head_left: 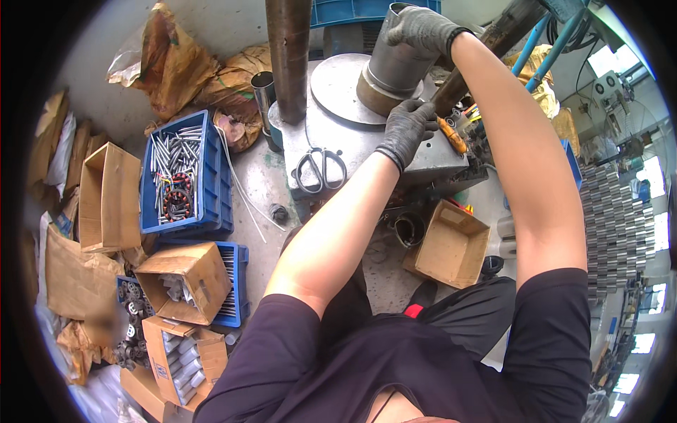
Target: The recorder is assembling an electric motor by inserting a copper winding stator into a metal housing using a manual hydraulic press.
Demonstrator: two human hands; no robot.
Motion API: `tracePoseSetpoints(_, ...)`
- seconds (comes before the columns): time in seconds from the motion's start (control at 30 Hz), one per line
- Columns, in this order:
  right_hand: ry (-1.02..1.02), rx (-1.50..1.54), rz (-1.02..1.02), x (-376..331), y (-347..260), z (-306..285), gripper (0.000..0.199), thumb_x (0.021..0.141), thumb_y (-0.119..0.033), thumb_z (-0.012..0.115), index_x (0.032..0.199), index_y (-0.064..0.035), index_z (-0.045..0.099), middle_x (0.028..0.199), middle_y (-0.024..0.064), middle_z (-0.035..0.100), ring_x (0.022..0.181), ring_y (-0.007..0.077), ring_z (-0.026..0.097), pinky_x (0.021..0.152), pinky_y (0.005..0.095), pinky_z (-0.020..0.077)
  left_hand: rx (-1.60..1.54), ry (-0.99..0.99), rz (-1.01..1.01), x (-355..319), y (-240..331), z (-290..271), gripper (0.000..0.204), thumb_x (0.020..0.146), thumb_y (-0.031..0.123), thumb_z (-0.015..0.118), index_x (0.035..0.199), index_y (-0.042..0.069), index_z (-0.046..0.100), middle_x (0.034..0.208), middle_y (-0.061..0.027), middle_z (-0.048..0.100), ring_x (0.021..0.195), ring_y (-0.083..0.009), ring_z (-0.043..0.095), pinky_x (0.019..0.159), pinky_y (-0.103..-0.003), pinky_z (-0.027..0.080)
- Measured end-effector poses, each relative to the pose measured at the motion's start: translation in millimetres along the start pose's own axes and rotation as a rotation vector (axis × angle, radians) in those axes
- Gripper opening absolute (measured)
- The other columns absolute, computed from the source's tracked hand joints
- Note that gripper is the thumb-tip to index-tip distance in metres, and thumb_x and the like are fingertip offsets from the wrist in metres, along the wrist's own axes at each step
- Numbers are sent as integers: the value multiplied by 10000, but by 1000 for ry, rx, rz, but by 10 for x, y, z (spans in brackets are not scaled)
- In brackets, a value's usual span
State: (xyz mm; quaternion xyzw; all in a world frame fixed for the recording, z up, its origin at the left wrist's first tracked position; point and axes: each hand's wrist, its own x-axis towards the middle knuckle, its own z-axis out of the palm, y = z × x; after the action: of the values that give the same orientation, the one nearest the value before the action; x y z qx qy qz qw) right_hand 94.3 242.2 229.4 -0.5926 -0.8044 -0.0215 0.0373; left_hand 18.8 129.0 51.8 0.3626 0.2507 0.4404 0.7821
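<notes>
My right hand [423, 32], in a grey work glove, grips the upper rim of a grey metal cylinder [400, 65]. The cylinder leans slightly to the right. Its lower end sits in a brownish metal ring [379, 95], which rests on a round steel plate [338, 88] on the machine table. My left hand [407, 134], gloved too, is beside the foot of the ring with its fingers curled; what they hold, if anything, is hidden. Just right of it lies an orange-handled tool [452, 135]. Black-handled scissors [321, 169] lie at the table's front left.
Thick steel posts [289, 56] rise from the machine on both sides. A blue crate [185, 176] of metal rods stands at left, near cardboard boxes [187, 282]. An open carton [451, 243] is below the table. Stacked metal parts [617, 225] line the right.
</notes>
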Motion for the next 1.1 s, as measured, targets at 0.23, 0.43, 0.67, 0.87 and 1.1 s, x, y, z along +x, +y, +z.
tracePoseSetpoints(0.23, 951, -17, -302, -675, -120, 155, 376, 761, -124, 803, 1131, -161, 745, 958, 117, 718, 917, 312, 715, 817, 381, 577, 514, -24, 182, -30, -147, 8, 268, 952, 246, 706, 1004, -14, 670, 889, -65, 696, 829, -150, 708, 702, -287, 565)
tracePoseSetpoints(0.43, 305, 14, -297, -3181, -195, 221, 323, 885, -275, 721, 1159, -110, 677, 1107, 130, 679, 983, 335, 676, 823, 444, 560, 1030, -193, 405, -242, -323, -75, 279, 972, 247, 644, 896, -19, 683, 923, -171, 711, 845, -329, 674, 783, -430, 526)
tracePoseSetpoints(0.67, -186, 11, 580, -6628, 529, -338, 281, 896, -252, 624, 1083, -55, 694, 1005, 202, 710, 953, 384, 687, 848, 479, 531, 1298, -565, 347, -730, -402, 147, 184, 983, 135, 644, 1049, -34, 678, 971, -207, 713, 891, -318, 681, 828, -402, 517)
tracePoseSetpoints(0.87, -486, -13, 1283, -9256, -84, -651, 345, 882, -325, 637, 1088, -60, 717, 1050, 217, 716, 990, 381, 695, 872, 461, 541, 1390, -776, 353, -1181, -536, 598, 164, 971, 110, 637, 1091, 4, 674, 966, -183, 701, 881, -334, 675, 830, -409, 518)
tracePoseSetpoints(1.1, -262, 244, 1688, -10204, -608, 138, 593, 869, -278, 734, 1416, -101, 593, 1111, 188, 744, 1040, 265, 708, 911, 378, 548, 1359, -798, 141, -1455, -682, 805, 136, 1007, 78, 601, 1107, 11, 663, 908, -105, 685, 830, -213, 683, 764, -349, 530)
